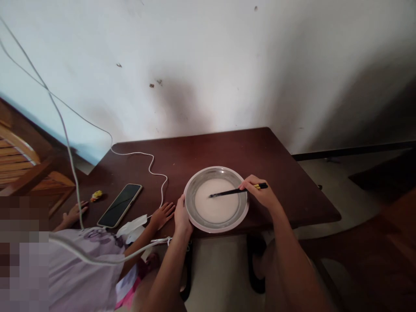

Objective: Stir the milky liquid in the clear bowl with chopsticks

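Note:
A round metal bowl point(193, 187) with a pale milky liquid point(217, 207) stands near the front edge of a dark brown table point(227, 149). My left hand point(182, 216) grips the bowl's left rim. My right hand point(261, 193) is closed on black chopsticks point(232, 191) with yellow marks at the top; their tips dip into the liquid.
Another person in a light purple top stands at my left, one small hand point(162, 213) flat on the table by the bowl, the other hand point(75, 212) further left. A phone point(120, 204), a white cable point(156, 173), crumpled white paper point(133, 226) and a small yellow toy point(96, 195) lie there.

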Demonstrator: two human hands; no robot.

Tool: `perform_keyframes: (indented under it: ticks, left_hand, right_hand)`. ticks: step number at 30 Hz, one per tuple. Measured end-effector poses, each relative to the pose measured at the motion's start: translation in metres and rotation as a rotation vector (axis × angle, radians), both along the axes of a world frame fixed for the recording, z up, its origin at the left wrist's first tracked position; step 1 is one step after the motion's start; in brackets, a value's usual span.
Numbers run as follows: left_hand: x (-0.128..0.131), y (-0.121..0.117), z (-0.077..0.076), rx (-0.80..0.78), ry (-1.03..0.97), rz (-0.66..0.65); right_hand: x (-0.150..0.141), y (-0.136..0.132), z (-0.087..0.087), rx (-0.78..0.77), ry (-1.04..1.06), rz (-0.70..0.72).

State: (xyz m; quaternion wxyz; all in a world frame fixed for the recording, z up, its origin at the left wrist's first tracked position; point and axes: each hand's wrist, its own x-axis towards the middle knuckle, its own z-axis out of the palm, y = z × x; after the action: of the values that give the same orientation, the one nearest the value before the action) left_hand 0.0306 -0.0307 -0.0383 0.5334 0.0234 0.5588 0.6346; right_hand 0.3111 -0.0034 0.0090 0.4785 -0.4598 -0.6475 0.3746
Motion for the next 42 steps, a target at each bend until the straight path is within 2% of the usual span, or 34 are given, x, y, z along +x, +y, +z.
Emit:
perform_keyframes:
  ticks: [4, 9, 15, 20, 25, 27, 31, 37, 42]
  left_hand:
    - [-0.001, 0.000, 0.002, -0.038, -0.037, -0.022]
    - [0.003, -0.001, 0.011, -0.037, -0.021, 0.013]
    - [0.002, -0.001, 0.008, -0.048, -0.023, -0.019]
    - [0.003, -0.001, 0.010, -0.050, -0.030, 0.006]
    - [0.003, -0.001, 0.011, -0.075, -0.027, 0.005]
    - [0.003, -0.001, 0.010, -0.063, -0.022, 0.004]
    - [0.004, -0.002, 0.012, -0.041, -0.020, -0.008]
    - [0.001, -0.001, 0.011, -0.047, -0.041, 0.008]
    - [-0.006, 0.000, 0.003, -0.051, -0.010, -0.023]
  right_hand:
    - [0.004, 0.001, -0.001, 0.021, 0.014, -0.138]
    - [0.004, 0.000, -0.002, -0.013, 0.005, -0.005]
    - [0.007, 0.001, -0.002, 0.005, 0.019, -0.134]
    - [0.003, 0.000, -0.001, -0.031, 0.007, 0.010]
    - [0.008, 0.001, -0.001, 0.004, 0.017, -0.129]
    - [0.008, 0.000, -0.001, -0.021, 0.024, -0.114]
    - [0.004, 0.000, -0.001, -0.038, 0.008, 0.012]
    - [0.009, 0.001, 0.002, -0.012, 0.021, -0.130]
    - [0.004, -0.001, 0.003, -0.057, 0.004, 0.026]
